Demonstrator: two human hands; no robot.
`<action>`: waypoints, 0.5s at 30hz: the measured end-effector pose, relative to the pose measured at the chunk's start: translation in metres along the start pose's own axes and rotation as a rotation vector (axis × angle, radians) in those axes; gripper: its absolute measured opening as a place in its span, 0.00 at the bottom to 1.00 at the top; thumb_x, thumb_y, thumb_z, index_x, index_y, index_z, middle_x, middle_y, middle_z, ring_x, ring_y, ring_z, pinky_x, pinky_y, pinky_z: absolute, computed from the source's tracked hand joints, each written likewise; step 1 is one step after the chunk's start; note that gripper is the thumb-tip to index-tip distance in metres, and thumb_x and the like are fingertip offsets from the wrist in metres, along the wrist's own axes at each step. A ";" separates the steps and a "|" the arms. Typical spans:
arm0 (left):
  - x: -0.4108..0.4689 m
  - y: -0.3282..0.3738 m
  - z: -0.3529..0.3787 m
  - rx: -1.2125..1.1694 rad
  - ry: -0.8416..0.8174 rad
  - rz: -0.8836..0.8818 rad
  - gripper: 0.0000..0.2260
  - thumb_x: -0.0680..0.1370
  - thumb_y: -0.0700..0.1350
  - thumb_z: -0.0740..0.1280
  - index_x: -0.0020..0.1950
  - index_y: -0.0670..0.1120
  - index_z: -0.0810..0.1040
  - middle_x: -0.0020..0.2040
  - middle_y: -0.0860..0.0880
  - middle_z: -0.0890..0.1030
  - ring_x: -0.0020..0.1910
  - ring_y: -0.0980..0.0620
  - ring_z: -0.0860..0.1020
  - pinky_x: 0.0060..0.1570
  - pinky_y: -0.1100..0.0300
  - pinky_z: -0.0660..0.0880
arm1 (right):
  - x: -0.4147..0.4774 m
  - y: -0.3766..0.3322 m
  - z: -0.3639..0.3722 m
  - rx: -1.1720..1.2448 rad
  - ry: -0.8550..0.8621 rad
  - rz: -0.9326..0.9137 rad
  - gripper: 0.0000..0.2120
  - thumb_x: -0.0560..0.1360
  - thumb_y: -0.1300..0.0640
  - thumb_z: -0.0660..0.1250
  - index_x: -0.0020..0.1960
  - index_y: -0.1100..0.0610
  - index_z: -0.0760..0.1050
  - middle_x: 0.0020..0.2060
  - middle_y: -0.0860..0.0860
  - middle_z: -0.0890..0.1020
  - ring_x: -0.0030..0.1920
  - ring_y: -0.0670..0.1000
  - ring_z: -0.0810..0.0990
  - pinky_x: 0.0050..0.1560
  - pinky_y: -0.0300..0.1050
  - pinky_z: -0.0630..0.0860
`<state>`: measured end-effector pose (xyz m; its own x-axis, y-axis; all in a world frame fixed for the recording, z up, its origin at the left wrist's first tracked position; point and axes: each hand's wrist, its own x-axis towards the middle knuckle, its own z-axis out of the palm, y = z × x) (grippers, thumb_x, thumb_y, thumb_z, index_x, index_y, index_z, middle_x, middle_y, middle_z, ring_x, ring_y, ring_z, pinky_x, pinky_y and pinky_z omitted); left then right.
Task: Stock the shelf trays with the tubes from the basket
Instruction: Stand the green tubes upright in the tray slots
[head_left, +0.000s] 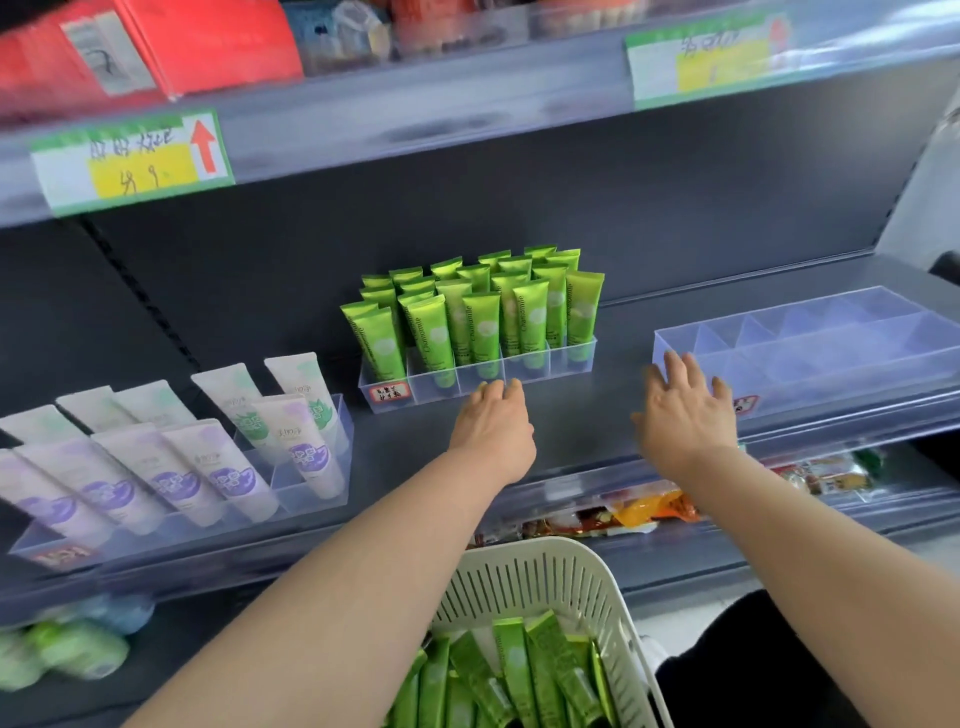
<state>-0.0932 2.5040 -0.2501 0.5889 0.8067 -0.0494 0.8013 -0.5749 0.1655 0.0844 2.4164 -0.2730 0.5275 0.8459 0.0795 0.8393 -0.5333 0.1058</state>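
Several green tubes (480, 322) stand upright in a clear divided tray (426, 387) at the middle of the dark shelf. My left hand (493, 421) reaches to the tray's front edge, fingers loosely bent, holding nothing. My right hand (683, 405) is spread flat just left of a second clear tray (810, 348), which has bare compartments. A white slotted basket (550, 587) at the bottom holds more green tubes (519, 675) lying flat.
A clear tray of white and purple tubes (171, 467) leans at the left of the same shelf. Price tags (132, 161) hang on the shelf rail above. Packaged goods (639, 512) lie on the shelf below.
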 end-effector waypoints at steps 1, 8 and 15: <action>-0.002 0.005 -0.001 -0.013 0.007 0.012 0.24 0.81 0.45 0.60 0.75 0.41 0.58 0.73 0.43 0.64 0.72 0.43 0.61 0.70 0.52 0.60 | -0.003 0.005 -0.001 -0.012 -0.015 0.043 0.28 0.79 0.47 0.55 0.74 0.59 0.54 0.74 0.57 0.55 0.74 0.57 0.53 0.69 0.58 0.58; -0.013 0.010 -0.011 -0.040 0.041 0.016 0.22 0.80 0.39 0.60 0.74 0.43 0.61 0.72 0.44 0.64 0.71 0.45 0.62 0.66 0.52 0.64 | -0.014 0.000 -0.012 0.035 -0.035 0.085 0.22 0.78 0.51 0.55 0.69 0.59 0.61 0.57 0.55 0.75 0.57 0.57 0.75 0.54 0.54 0.68; -0.025 -0.004 -0.018 -0.059 0.066 -0.042 0.25 0.80 0.37 0.60 0.76 0.43 0.58 0.74 0.45 0.62 0.72 0.45 0.61 0.68 0.52 0.63 | -0.034 -0.051 -0.023 0.354 -0.035 -0.377 0.29 0.78 0.57 0.56 0.77 0.55 0.51 0.63 0.53 0.76 0.59 0.57 0.76 0.57 0.52 0.68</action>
<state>-0.1133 2.4883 -0.2320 0.5452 0.8383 0.0069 0.8164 -0.5328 0.2227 0.0206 2.4142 -0.2583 0.1788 0.9816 0.0671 0.9620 -0.1601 -0.2213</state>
